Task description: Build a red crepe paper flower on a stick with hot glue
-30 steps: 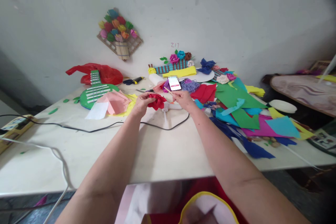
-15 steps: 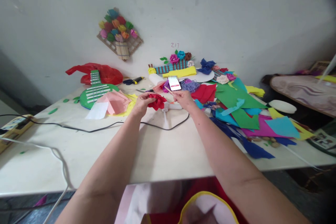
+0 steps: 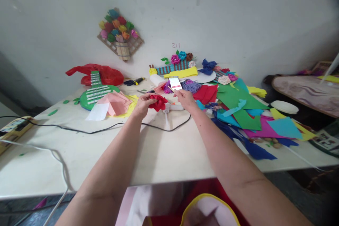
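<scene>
My left hand (image 3: pixel 143 104) is closed, pinching a crumpled red paper flower (image 3: pixel 158 102) by its left side. To the right of it, my right hand (image 3: pixel 184 98) is closed around a thin wooden stick (image 3: pixel 170 88), whose tip points up and left. Just under the hands lies a white glue gun (image 3: pixel 175 107), partly covered by the flower and the right hand. A phone (image 3: pixel 175 84) with a lit screen stands right behind the right hand.
A black cord (image 3: pixel 91 132) crosses the table from the left toward the glue gun. Pink paper (image 3: pixel 116 103) and a green guitar-shaped craft (image 3: pixel 92 95) lie at left. Coloured sheets (image 3: pixel 241 99) pile up at right. Pliers (image 3: pixel 138 81) rest behind; a white cable (image 3: pixel 62 162) hangs over the front-left edge.
My right hand has shifted slightly, and less of the stick shows beside the phone. The flower stays in my left hand, almost unmoved.
</scene>
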`<state>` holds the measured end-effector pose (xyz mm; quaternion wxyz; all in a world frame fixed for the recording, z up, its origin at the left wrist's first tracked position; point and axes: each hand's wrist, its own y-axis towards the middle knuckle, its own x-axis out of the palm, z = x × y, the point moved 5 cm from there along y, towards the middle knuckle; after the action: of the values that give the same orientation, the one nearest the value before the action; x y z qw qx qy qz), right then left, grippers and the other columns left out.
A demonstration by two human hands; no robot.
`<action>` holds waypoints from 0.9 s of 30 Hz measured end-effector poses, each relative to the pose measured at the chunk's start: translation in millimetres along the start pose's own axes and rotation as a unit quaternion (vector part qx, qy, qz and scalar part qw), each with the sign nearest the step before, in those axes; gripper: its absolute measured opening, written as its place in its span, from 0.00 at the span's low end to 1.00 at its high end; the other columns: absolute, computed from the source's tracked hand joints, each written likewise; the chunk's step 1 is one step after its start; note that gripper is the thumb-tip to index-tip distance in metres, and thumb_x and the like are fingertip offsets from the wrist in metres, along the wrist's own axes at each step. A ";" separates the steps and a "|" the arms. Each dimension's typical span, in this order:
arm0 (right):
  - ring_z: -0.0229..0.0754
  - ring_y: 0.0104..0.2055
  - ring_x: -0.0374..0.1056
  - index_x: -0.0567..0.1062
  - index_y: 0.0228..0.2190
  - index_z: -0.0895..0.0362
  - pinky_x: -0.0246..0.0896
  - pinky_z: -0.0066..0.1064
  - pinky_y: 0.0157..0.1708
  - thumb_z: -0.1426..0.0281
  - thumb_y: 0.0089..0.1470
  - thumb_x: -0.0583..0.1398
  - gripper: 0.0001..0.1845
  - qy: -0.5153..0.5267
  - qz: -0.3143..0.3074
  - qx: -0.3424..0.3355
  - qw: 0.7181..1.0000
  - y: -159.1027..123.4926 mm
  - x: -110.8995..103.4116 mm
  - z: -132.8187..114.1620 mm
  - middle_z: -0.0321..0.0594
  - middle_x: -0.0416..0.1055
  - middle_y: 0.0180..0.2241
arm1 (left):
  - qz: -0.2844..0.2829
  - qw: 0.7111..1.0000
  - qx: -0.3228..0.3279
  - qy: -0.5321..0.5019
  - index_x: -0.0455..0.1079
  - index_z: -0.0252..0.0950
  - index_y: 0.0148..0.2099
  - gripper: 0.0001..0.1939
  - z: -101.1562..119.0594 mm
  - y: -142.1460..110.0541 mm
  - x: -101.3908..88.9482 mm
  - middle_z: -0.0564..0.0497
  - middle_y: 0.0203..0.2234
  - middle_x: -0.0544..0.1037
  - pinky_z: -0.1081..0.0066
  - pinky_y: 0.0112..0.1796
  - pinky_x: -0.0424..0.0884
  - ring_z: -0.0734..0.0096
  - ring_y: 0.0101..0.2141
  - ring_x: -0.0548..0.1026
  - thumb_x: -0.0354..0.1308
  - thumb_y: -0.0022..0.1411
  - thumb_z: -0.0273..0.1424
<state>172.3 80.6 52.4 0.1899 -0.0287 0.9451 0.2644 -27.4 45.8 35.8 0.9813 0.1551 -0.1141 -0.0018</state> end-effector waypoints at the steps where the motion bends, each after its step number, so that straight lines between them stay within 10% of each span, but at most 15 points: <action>1: 0.37 0.24 0.61 0.74 0.23 0.58 0.53 0.28 0.27 0.54 0.55 0.54 0.22 -0.005 0.003 -0.005 1.000 0.4 0.5 1.0 0.34 0.64 0.17 | -0.001 1.000 0.000 0.000 0.78 0.32 0.31 0.14 0.4 -0.2 0.4 0.47 0.22 0.79 0.72 0.24 0.69 0.68 0.22 0.75 0.69 0.36 0.29; 27: 0.38 0.27 0.60 0.78 0.28 0.57 0.43 0.28 0.27 0.64 0.59 0.55 0.15 -0.261 -0.101 -0.037 0.959 -15.6 21.4 -27.0 0.37 0.70 0.22 | -0.080 0.992 -0.004 -0.095 0.78 0.32 0.32 0.13 -3.5 -0.1 13.2 0.47 0.25 0.80 0.71 0.27 0.69 0.68 0.23 0.76 0.70 0.38 0.27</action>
<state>145.7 54.4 58.0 0.4542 -0.0611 0.8447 0.2767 -13.8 46.3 35.5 0.9633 0.1589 -0.1942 -0.0955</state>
